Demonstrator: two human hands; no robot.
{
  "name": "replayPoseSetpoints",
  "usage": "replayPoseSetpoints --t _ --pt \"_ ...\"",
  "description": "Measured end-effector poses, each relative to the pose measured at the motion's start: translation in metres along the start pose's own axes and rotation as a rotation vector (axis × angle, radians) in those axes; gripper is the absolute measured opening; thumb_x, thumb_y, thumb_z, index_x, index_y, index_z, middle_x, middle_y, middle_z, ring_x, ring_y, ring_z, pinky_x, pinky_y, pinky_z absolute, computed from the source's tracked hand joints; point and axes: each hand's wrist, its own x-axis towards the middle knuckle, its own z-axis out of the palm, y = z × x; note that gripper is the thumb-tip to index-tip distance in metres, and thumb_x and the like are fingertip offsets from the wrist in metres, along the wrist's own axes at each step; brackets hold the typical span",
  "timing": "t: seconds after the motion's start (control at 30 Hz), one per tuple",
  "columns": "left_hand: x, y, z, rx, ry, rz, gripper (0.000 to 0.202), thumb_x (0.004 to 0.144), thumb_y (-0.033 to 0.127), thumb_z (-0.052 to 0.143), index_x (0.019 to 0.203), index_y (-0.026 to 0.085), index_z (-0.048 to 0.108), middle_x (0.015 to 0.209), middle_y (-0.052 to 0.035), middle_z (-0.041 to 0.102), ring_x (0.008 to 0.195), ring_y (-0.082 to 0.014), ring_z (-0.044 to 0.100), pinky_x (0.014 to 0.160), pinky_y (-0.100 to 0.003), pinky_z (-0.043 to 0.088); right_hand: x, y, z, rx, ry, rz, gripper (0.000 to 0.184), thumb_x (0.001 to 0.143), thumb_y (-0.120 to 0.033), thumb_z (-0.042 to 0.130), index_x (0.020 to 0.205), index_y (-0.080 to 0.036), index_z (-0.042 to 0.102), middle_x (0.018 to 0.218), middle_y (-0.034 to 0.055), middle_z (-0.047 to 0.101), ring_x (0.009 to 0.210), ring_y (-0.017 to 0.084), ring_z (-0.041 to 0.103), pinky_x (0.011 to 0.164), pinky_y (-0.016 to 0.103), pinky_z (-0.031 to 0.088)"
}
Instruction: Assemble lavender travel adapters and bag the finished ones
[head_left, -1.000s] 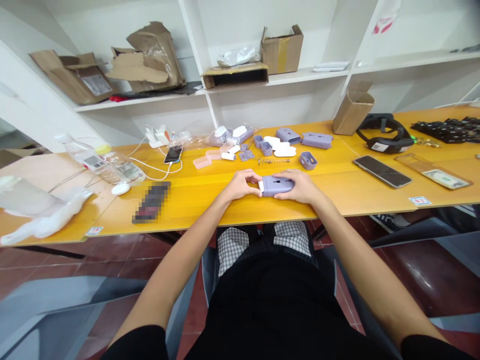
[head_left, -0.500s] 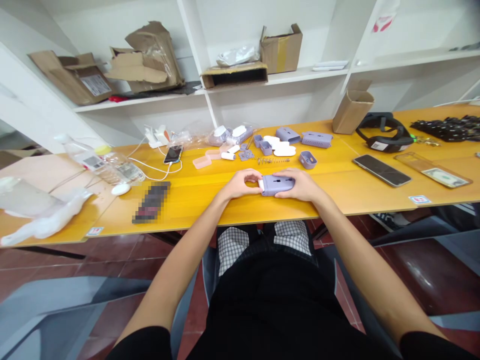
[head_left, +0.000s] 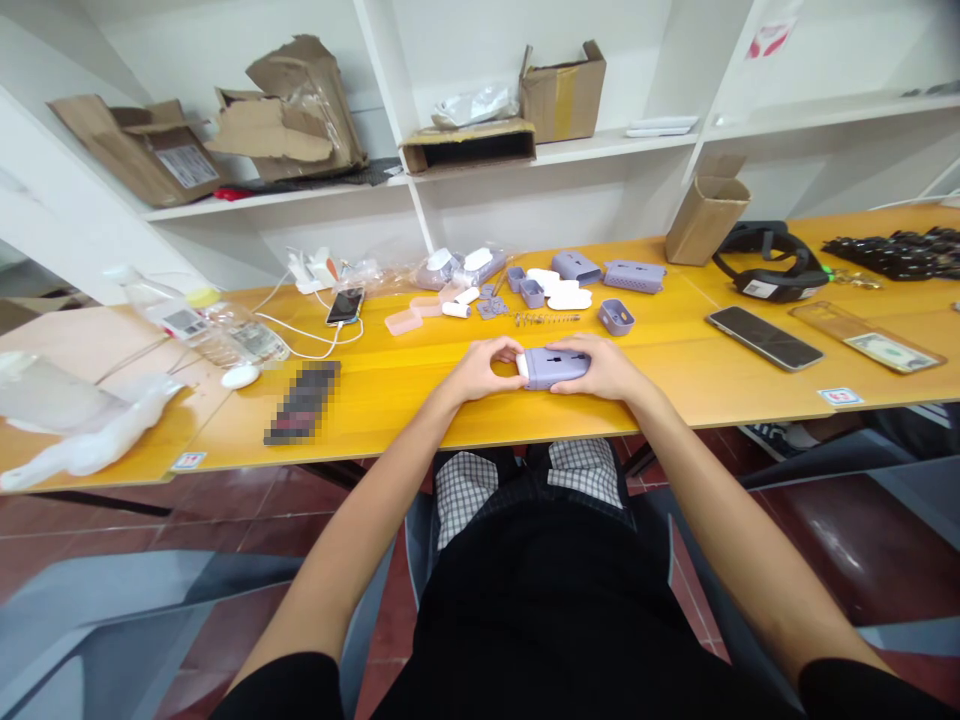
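Observation:
A purple plastic housing [head_left: 553,369] with dark slots in its top lies level just above or on the table near the front edge. Its left end carries a white end piece [head_left: 523,366]. My right hand [head_left: 606,369] is closed around the right end of the housing. My left hand [head_left: 484,371] curls with thumb and fingertips at the white end piece, pinching it from both sides. Beyond my hands are a loose purple cup-shaped part [head_left: 616,317], metal springs [head_left: 547,320], white caps [head_left: 568,296] and flat grey-purple pieces [head_left: 491,304].
More purple housings [head_left: 635,277] stand at the back. On the left are a charging phone [head_left: 345,306], plastic bottles [head_left: 217,325] and a white mouse-like object [head_left: 240,377]. A phone [head_left: 765,338], headset [head_left: 769,262] and cardboard box [head_left: 707,215] stand on the right.
Both hands stay on the housing in nearly the same place. The housing has tipped slightly, and the left fingers have shifted a little around its white end.

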Motion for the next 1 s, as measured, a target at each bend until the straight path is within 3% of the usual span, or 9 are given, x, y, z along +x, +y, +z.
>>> replayPoseSetpoints --t 0.2,0.53,1.0 --pt "-0.002 0.006 0.003 0.098 0.022 0.066 0.038 0.073 0.022 0.086 0.106 0.019 0.067 0.112 -0.0078 0.08 0.098 -0.0214 0.077 0.098 -0.038 0.063 0.0 0.002 0.0 -0.005 -0.002 -0.007 0.069 0.07 -0.05 0.097 0.133 -0.029 0.078 0.129 0.0097 0.078 0.117 0.036 0.074 0.107 0.057 0.057" --pt "-0.004 0.017 0.01 0.187 -0.007 0.103 0.036 0.078 0.013 0.075 0.104 0.023 0.052 0.14 -0.0147 0.072 0.108 -0.0242 0.077 0.101 -0.043 0.063 0.002 0.002 -0.001 -0.04 0.013 -0.017 0.072 0.069 -0.05 0.098 0.132 -0.023 0.079 0.126 0.0119 0.078 0.111 0.035 0.075 0.102 0.054 0.059" --pt "-0.005 0.02 0.008 0.119 -0.04 0.105 0.035 0.081 0.009 0.072 0.105 0.024 0.051 0.132 -0.012 0.075 0.115 -0.0259 0.077 0.102 -0.044 0.062 0.003 0.002 -0.003 -0.029 -0.005 0.023 0.071 0.068 -0.051 0.098 0.133 -0.029 0.079 0.129 0.009 0.079 0.113 0.036 0.075 0.104 0.057 0.059"
